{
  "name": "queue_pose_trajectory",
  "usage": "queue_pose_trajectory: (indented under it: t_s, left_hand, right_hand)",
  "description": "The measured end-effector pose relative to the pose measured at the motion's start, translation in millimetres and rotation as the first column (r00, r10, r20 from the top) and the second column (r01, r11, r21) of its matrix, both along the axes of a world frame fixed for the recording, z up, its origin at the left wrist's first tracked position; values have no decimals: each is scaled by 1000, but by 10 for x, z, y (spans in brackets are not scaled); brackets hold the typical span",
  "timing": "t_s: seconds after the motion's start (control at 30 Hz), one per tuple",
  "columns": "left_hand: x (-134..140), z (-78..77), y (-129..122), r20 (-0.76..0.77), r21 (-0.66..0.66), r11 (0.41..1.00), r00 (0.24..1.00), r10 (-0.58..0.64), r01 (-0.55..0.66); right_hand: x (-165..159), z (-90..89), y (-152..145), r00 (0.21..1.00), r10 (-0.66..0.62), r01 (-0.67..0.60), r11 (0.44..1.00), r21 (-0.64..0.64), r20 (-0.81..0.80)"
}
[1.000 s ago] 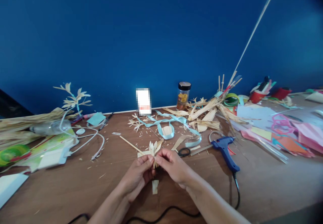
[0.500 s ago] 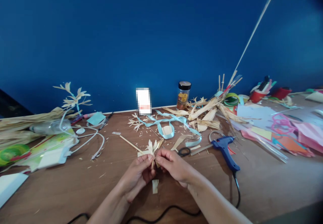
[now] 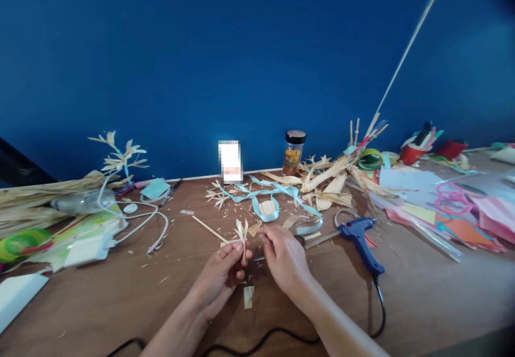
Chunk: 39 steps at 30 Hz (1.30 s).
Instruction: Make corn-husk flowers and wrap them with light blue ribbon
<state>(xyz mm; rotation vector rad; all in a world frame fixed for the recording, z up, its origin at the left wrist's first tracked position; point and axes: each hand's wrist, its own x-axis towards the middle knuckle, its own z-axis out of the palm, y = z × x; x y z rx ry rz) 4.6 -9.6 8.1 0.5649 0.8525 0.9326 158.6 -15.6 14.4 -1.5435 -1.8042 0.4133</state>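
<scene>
Left hand (image 3: 221, 274): thumb and fingers clamped on the lower part of a husk flower (image 3: 241, 231), held petals up, left of the blue glue gun (image 3: 360, 239). Right hand (image 3: 287, 258): fingers curled, apart from the flower and nearer the glue gun, tips at a husk scrap (image 3: 254, 229); whether they grip it cannot be told.

Risks, as judged:
1. The flower depends on 1 pinch. Too hard could crush its base; too slack could spread or shed petals.
2. Apparent scissors (image 3: 300, 240), left of the glue gun, lie partly hidden by the right hand; a low sweep could knock them.
3. A forearm snagging the cord (image 3: 378, 309), on the glue gun's near side, could drag the gun. Heat cannot be told.
4. Loose ribbon (image 3: 270, 218), beyond and left of the glue gun, could catch on fingers.
5. The pale strip (image 3: 248, 297) on the surface (image 3: 173, 303), left of the glue gun, could be brushed away by a wrist.
</scene>
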Motion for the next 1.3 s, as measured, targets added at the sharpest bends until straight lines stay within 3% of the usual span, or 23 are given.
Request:
queue_pose_trajectory:
  t_s: [0.1,0.17,0.23,0.3,0.4,0.53,0.63,0.8,0.97,1.17,1.3]
  left_hand:
    - [9,-6,6,-18,7,1000,1000,-14,14]
    - [14,-14,1,-28,26,999,999,-21,21]
    - [17,-25,-11,-31,68,996,998,-48,50]
    - [19,-35,-25,-32,117,988,995,-93,97]
    - [20,-36,-44,-54,154,978,990,-131,138]
    - [26,-10,-53,-108,146,979,986,-127,142]
    - [34,12,-53,-191,141,983,977,-94,122]
    - [58,6,-63,-330,211,974,944,-6,79]
    - [64,-31,-73,-325,282,959,942,88,8]
    - [75,-17,-79,-314,256,967,946,82,1]
    - [58,11,-72,-149,121,993,989,5,14]
  right_hand:
    - [-17,20,1,1000,-24,24,999,21,1]
    - [-29,29,5,995,1,0,1000,11,-99]
    - [-41,35,10,959,98,-113,993,-41,-266]
    - [-52,34,13,866,179,-268,955,-131,-467]
    - [-66,19,16,698,156,-403,892,-203,-699]
    - [-73,-4,27,538,89,-465,861,-207,-838]
    - [-71,-5,47,475,8,-440,868,-230,-880]
    - [-70,42,59,491,-38,-331,916,-227,-870]
    - [-84,42,43,475,17,-430,877,-216,-880]
    - [-84,-8,47,528,28,-422,876,-234,-849]
    - [-72,14,44,548,48,-400,892,-212,-835]
